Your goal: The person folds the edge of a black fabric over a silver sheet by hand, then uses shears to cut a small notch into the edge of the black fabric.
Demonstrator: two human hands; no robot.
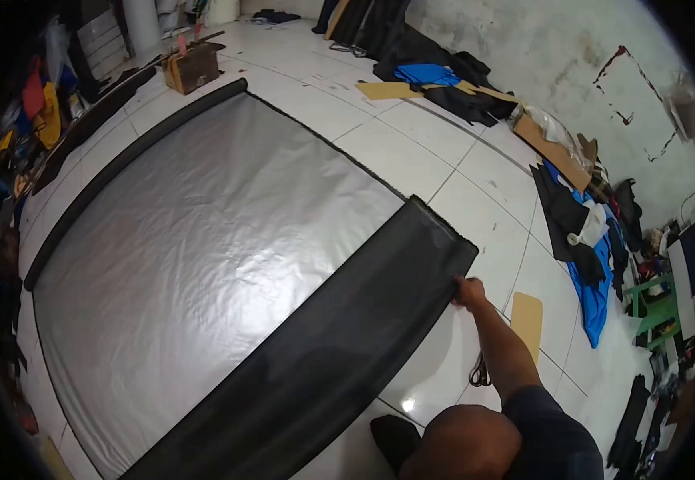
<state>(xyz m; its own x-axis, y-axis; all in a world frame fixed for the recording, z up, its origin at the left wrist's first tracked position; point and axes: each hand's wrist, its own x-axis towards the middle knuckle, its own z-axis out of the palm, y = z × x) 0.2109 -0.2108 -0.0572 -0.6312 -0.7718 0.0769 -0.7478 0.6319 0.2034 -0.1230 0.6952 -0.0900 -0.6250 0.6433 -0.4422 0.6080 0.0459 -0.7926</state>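
A large silvery sheet (195,216) lies spread on the white tiled floor, with a dark roll (115,168) along its far left edge. Its near part is a wide black fabric section (315,352) lying across the silver side. My right hand (467,294) is closed on the right edge of the black fabric, close to its corner. Partly hidden by my forearm are black scissors (479,370) and a tan card piece (527,314). My left hand is outside the view.
My knee (467,444) and a dark-clad foot (394,438) are at the bottom. A wooden box (192,67) stands beyond the roll. Black and blue fabric scraps (427,74) lie along the wall, with more cloth (591,296) and a green rack (658,308) at right.
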